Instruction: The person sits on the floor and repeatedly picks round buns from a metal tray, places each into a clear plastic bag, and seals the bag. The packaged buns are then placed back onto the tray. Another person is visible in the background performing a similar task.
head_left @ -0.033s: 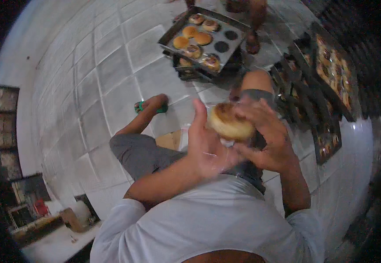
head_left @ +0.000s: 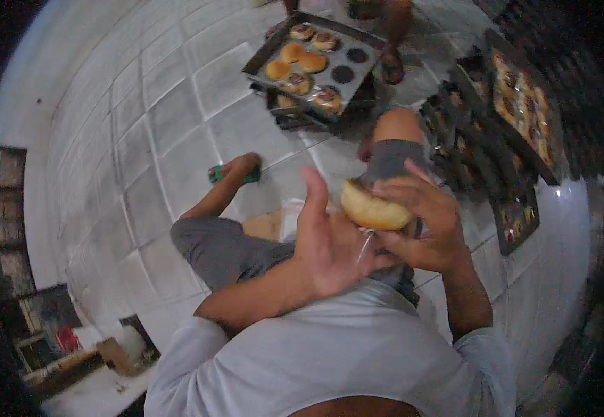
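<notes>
A round golden bun [head_left: 375,208] is in my right hand [head_left: 427,221], whose fingers curl over its top and far side while the thumb lies below it. The bun is tilted, with its pale side showing. My left hand [head_left: 329,247] is next to it, palm up, thumb stretched out; its other fingers are partly hidden near the bun and my right thumb. A thin shiny strip, perhaps clear plastic film [head_left: 366,244], crosses the left palm close to the fingers. Whether the left fingers touch the bun is hard to see.
Ahead, a stack of dark baking trays [head_left: 357,104] carries several buns [head_left: 312,62], some dark-topped. More trays of baked goods [head_left: 524,104] lean at the right. Brown cardboard [head_left: 263,226] lies by my left leg. Another person's legs [head_left: 395,35] are beyond the stack.
The bun has tipped in my right hand: its browned top faced up before, and now its pale side shows. My left palm has stayed beside it. The whole view has shifted slightly.
</notes>
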A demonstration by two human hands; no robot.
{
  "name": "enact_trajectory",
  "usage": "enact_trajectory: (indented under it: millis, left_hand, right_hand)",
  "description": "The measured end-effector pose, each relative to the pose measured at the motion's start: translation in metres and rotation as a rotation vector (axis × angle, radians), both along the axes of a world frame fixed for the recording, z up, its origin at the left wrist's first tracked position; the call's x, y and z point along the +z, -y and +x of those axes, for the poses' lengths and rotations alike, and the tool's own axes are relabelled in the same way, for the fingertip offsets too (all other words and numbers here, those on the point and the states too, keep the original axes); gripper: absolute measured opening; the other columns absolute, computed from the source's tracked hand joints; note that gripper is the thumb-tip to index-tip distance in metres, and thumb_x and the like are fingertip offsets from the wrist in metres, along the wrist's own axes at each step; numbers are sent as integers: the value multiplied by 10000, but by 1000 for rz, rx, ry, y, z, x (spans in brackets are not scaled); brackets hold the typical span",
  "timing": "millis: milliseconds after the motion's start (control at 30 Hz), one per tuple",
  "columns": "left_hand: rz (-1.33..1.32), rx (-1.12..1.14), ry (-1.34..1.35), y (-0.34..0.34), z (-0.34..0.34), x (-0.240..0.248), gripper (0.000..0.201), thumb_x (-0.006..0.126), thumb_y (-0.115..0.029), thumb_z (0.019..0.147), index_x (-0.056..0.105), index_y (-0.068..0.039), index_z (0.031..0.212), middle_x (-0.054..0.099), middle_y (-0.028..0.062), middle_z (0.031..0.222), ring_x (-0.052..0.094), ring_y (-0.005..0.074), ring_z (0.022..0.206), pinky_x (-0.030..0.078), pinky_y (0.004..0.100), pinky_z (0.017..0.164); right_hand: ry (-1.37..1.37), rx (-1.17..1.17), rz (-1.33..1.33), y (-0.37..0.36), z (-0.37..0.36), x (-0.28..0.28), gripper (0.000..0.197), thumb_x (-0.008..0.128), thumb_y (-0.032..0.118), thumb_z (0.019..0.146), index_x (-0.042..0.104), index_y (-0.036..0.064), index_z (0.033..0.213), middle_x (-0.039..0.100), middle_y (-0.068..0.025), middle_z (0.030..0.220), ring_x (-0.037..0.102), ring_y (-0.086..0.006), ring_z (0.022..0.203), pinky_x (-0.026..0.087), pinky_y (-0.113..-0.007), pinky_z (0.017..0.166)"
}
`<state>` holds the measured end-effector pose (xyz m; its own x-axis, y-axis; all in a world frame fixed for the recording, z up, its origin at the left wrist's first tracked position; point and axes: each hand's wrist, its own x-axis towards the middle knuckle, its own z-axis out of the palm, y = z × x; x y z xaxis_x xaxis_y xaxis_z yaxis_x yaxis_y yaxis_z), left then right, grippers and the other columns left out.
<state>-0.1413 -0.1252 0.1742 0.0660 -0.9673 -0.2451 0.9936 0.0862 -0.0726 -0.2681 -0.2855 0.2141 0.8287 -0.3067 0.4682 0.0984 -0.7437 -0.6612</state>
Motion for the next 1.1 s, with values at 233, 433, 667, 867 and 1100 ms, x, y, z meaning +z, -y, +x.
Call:
enact_trajectory:
  millis: [233, 433, 667, 867, 1100]
  left_hand:
    - [449, -74, 1125, 40, 24, -104, 443, 762, -321, 978, 701, 32, 1240, 744, 95, 1095, 665, 125, 970, 530, 294, 874]
    - [447, -21, 1303, 55, 26, -95, 272, 741, -232, 985, 736, 34, 1041, 741, 55, 909, 660, 102, 783, 546, 267, 750]
    - [587, 117, 1157, 38, 34, -79, 253, 745, -252, 988, 694, -14, 920, 681, 12, 841, 620, 88, 755, 512, 272, 678]
    - [622, 139, 1106, 51, 40, -75, 233, 735, -250, 995, 672, -43, 909, 651, -2, 845, 637, 105, 825, 577, 322, 774]
    - [474, 270, 1139, 68, 51, -57, 174, 742, -188, 973, 718, -19, 940, 703, 19, 900, 649, 116, 846, 542, 286, 841]
  right_hand:
    - [-353, -227, 858, 46, -45, -111, 260, 807, 169, 910, 762, -20, 1083, 757, -59, 957, 711, -123, 852, 588, -312, 784]
    - [-434, -269, 837, 66, -30, -113, 290, 766, 275, 962, 804, -7, 1022, 770, -65, 864, 699, -120, 785, 564, -292, 767]
    - [-134, -340, 1201, 59, -31, -119, 232, 785, 244, 912, 778, 12, 913, 704, -20, 778, 617, -98, 681, 492, -266, 649]
    - [-9, -335, 1291, 62, -16, -126, 167, 775, 189, 891, 720, 37, 848, 653, -9, 768, 581, -94, 679, 459, -257, 629]
    - [64, -386, 1268, 73, -25, -93, 151, 784, 149, 867, 690, 70, 779, 619, 18, 725, 545, -85, 654, 425, -261, 626]
